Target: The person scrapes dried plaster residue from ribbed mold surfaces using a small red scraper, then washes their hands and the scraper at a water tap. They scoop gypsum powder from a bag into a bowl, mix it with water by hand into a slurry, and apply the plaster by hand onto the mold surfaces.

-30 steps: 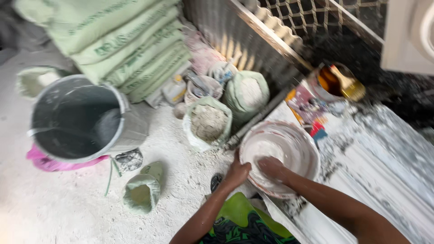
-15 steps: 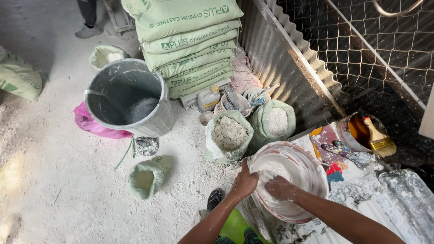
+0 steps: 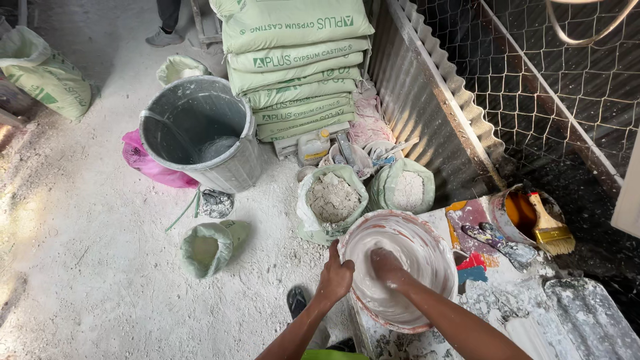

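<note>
The plaster-coated mixing bowl [image 3: 399, 267] sits at the counter [image 3: 533, 307] edge. The left hand [image 3: 335, 279] clamps its rim; the right hand [image 3: 387, 265] is buried in wet plaster, grip unreadable. A hard stir could likely tip it onto the open sack [image 3: 331, 200] below.

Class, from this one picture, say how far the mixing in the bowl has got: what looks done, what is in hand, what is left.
Done: the bowl already holds wet white paste. In hand: the left hand grips its rim while the right hand works inside the paste. Left: the paste has not been poured or spread anywhere visible; the brush rests on the paint tin, untouched.
</note>
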Motion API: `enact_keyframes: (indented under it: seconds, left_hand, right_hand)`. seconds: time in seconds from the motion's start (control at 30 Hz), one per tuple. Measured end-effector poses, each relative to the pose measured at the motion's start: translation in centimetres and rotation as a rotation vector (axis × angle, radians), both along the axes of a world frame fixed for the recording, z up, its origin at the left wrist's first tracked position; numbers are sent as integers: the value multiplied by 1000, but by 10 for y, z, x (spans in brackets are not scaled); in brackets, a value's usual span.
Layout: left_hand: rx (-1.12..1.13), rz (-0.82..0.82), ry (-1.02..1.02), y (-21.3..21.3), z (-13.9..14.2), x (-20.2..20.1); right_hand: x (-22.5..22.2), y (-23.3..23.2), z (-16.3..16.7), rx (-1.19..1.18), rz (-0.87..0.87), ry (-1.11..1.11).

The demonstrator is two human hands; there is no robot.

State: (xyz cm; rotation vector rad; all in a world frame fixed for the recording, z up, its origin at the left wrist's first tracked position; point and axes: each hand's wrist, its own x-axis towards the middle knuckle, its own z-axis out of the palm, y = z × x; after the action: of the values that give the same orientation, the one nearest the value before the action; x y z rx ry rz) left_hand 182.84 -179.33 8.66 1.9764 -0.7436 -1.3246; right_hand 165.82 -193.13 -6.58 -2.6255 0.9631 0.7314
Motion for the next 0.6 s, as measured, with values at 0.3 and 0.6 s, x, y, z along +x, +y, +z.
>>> enact_keyframes:
  seconds: [0.3,0.6]
  left_hand:
    - [-132,1,27,-1,-3,3]
    - [-170,-94,74,-3,-10,6]
  right_hand:
    - [-28,-18,11,113,127,151]
    - [-2,25,2,12,329,-35]
